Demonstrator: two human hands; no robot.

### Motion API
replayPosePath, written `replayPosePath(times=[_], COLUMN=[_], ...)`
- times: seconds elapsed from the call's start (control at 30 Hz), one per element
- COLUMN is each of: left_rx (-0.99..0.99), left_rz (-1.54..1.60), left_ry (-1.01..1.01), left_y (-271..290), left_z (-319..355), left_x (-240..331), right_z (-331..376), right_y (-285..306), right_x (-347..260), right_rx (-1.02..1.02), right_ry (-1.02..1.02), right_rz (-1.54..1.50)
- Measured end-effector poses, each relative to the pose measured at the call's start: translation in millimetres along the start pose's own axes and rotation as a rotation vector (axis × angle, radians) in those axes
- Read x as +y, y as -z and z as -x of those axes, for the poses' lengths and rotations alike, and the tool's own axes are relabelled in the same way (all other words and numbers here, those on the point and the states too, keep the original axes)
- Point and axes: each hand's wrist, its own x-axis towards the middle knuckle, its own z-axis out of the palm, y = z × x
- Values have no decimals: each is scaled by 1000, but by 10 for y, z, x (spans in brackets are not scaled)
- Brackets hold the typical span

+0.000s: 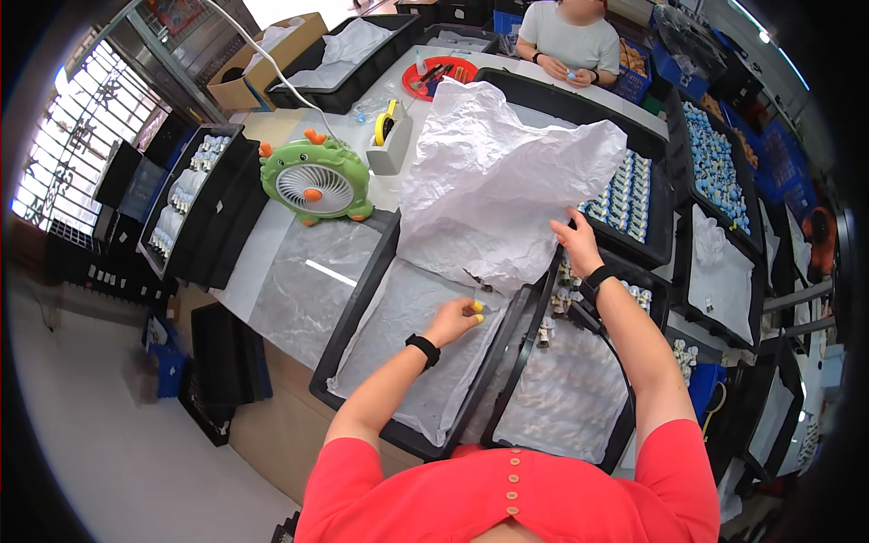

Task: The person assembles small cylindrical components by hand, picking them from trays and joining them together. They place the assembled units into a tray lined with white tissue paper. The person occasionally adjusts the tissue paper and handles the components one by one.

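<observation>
A large crumpled white sheet of paper stands raised over the far part of a black tray. My right hand grips its right edge between thumb and fingers. Thin white paper lines the tray's bottom and climbs its sides. Over this lining, just below the raised sheet's lower edge, is my left hand. Yellow covers sit on its fingertips, which are slightly apart with nothing visible between them. Beside it, a second paper-lined tray holds several small figurines at its far end, partly under my right arm.
A green animal-shaped fan, a tape dispenser and a red round tray of tools stand on the table. Blue-and-white figurines fill a tray beyond the sheet. A person works across the table. Stacked black trays stand left.
</observation>
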Motion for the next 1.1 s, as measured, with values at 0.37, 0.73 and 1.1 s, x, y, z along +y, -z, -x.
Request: replayPosePath(times=[0.37,0.73,1.1], left_rx=[278,292,420], left_rz=[-58,131,530], left_ry=[-113,131,110], left_y=[-250,-175,-438], left_z=[-140,-527,95], left_x=[-56,-156,-43], right_z=[414,1096,1663], right_y=[129,345,635], right_x=[-59,165,472], right_rx=[-45,-138,-170], right_ry=[0,-99,-312], right_rz=[-8,-18,-14])
